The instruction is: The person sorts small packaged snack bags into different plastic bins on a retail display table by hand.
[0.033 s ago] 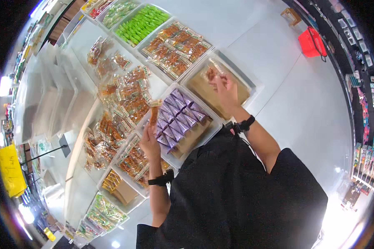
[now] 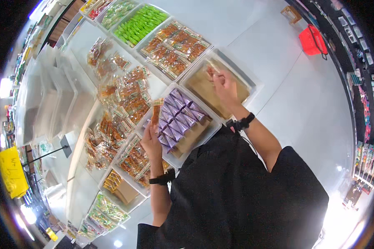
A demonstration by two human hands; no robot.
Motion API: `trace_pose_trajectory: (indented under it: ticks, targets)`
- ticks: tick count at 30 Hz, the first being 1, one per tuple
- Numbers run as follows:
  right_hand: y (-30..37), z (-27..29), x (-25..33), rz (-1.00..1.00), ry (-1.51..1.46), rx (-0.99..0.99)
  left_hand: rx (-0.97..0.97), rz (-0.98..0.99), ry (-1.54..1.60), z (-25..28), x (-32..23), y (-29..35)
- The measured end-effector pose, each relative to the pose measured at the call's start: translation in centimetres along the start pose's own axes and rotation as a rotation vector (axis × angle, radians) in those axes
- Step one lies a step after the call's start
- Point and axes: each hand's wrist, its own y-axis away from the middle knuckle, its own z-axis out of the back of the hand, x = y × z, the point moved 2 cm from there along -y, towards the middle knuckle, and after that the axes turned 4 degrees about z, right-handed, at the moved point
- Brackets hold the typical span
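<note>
My left hand [image 2: 151, 143] is closed on the lower end of a clear snack packet [image 2: 156, 113] with brown-orange contents and a pale label. It holds the packet upright at the left edge of a bin of purple wrapped packets [image 2: 179, 116]. My right hand [image 2: 226, 88] is closed on a similar small packet [image 2: 211, 69], slightly blurred. That hand is over a clear plastic bin [image 2: 253, 92] whose brown bottom shows. Left of my left hand, many loose brown snack packets [image 2: 126, 99] lie heaped on the white surface.
Bins of brown packets [image 2: 174, 50] and bright green packets [image 2: 140, 25] stand beyond. Another bin of brown packets [image 2: 133, 159] is beside my left forearm. Clear upright panels [image 2: 50, 95] rise at the left. A red basket [image 2: 312, 41] stands on the floor at the far right.
My right hand has shifted very slightly with its packet over the brown-bottomed bin. My left hand keeps its packet in nearly the same place.
</note>
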Motion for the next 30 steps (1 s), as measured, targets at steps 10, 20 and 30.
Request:
trace_pose_trajectory:
  ticks: [10,20,30]
  targets:
    - [-2.5,-1.8,-6.5,0.442,0.928,0.639,-0.014,-0.098,-0.010,-7.5,-6.7,-2.4]
    - [-1.4,1.1,-7.0,0.410,1.035,0.807,0.103,-0.272,-0.112,-12.3,-10.4,-1.5]
    - [-8.5,2.6,-10.4,0.177,0.430,0.928,0.146,-0.492,-0.322,-15.1,-10.4,-1.4]
